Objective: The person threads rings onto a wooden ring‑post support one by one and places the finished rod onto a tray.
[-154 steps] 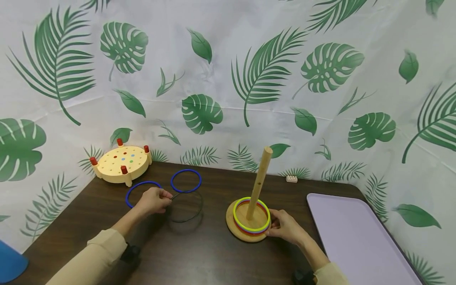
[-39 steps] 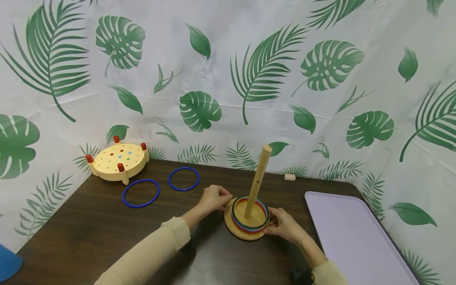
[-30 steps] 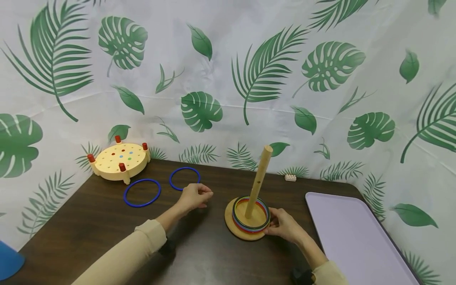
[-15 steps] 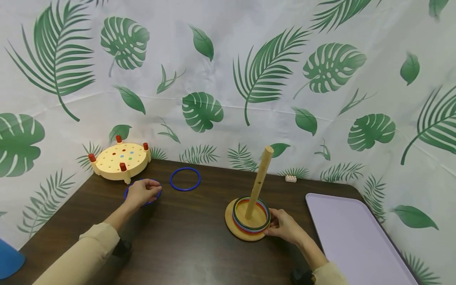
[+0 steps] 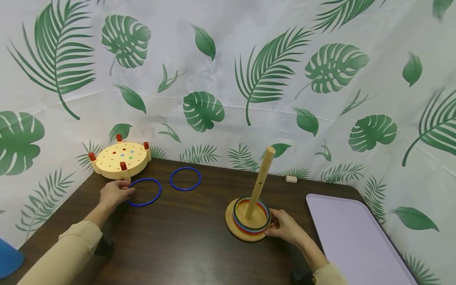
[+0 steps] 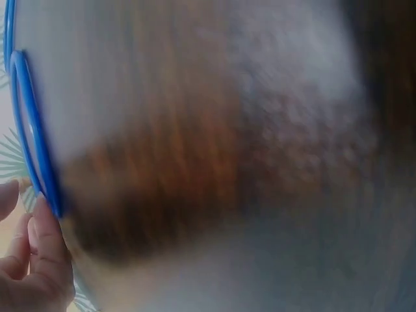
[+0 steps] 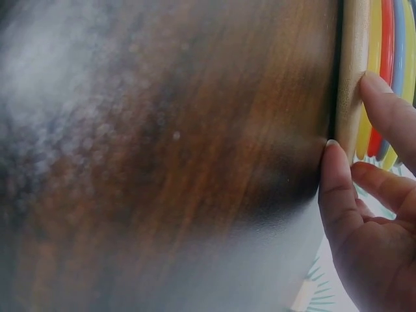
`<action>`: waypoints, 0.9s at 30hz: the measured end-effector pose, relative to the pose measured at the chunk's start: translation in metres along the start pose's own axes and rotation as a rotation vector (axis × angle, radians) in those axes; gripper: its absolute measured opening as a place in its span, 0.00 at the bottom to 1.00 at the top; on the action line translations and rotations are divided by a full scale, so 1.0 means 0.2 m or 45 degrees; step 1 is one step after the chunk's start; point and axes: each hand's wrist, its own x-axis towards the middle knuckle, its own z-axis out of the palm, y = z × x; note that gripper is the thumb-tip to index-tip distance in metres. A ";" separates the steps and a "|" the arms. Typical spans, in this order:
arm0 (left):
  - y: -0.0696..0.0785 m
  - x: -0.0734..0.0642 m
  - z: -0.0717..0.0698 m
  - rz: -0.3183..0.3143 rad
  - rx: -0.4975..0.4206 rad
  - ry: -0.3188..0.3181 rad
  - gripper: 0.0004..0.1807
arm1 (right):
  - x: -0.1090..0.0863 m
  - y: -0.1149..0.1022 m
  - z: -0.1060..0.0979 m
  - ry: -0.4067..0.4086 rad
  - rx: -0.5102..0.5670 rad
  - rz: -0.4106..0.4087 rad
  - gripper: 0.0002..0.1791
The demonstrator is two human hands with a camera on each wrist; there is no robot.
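My left hand point(image 5: 113, 194) is at the left edge of a blue ring point(image 5: 158, 192) lying on the table. In the left wrist view a fingertip touches the blue ring point(image 6: 37, 140), while the thumb stands a little apart from it. On the right, my right hand point(image 5: 286, 227) grips the edge of a ring-toss stand's round wooden base point(image 5: 230, 221), thumb on its upper face and a finger against its underside edge. Several coloured rings, a dark one point(image 5: 251, 231) on top, lie stacked round the upright wooden peg point(image 5: 261, 180). A second blue ring point(image 5: 185, 190) lies flat behind.
A round cream pegboard point(image 5: 122, 160) with red-tipped legs stands at the back left. At the right lies a lilac tray point(image 5: 356, 237). A small pale block point(image 5: 291, 179) sits near the back edge, and a blue object point(image 5: 8, 259) shows at the far left.
The dark ring went from the table onto the stand's stack. My left hand let it go, then moved left, passing over the near blue ring to its left edge. The right hand stayed on the base.
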 end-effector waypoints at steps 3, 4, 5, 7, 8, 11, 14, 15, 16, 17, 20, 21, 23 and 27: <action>-0.01 0.00 -0.01 -0.012 0.052 0.022 0.24 | 0.00 0.00 0.00 0.004 0.006 -0.005 0.22; -0.02 0.01 -0.02 -0.014 0.070 0.032 0.24 | 0.00 0.00 0.00 0.005 0.006 -0.009 0.22; -0.03 0.02 -0.02 -0.015 0.094 0.039 0.24 | 0.00 0.00 0.00 0.005 0.002 -0.013 0.21; -0.05 0.03 -0.03 -0.009 0.128 0.059 0.22 | 0.00 0.00 0.00 0.004 0.003 -0.019 0.21; -0.06 0.04 -0.03 -0.006 0.145 0.064 0.22 | 0.00 0.00 0.00 0.002 0.003 -0.019 0.21; -0.07 0.04 -0.03 -0.005 0.211 0.076 0.21 | 0.01 0.00 0.00 0.000 0.000 -0.014 0.20; -0.05 0.03 -0.03 -0.015 0.280 0.079 0.20 | 0.00 0.00 -0.01 0.001 -0.002 0.005 0.21; -0.04 0.03 -0.03 -0.018 0.306 0.083 0.20 | 0.00 -0.01 -0.01 0.002 -0.005 0.012 0.21; -0.03 0.03 -0.03 -0.019 0.326 0.086 0.19 | 0.00 -0.01 -0.01 0.004 -0.009 0.017 0.22; -0.02 0.02 -0.03 -0.023 0.345 0.086 0.18 | 0.00 -0.01 -0.01 0.006 -0.014 0.023 0.22; -0.01 0.02 -0.04 -0.026 0.395 0.083 0.17 | 0.00 -0.01 -0.01 0.013 -0.027 0.026 0.22; 0.00 0.01 -0.04 -0.028 0.406 0.079 0.17 | 0.00 -0.01 -0.01 0.016 -0.028 0.024 0.22; 0.00 0.01 -0.05 -0.032 0.433 0.066 0.16 | -0.01 -0.01 -0.01 0.021 -0.030 0.007 0.22; 0.01 0.00 -0.06 -0.042 0.476 0.034 0.15 | -0.01 0.00 -0.01 0.025 -0.026 -0.040 0.23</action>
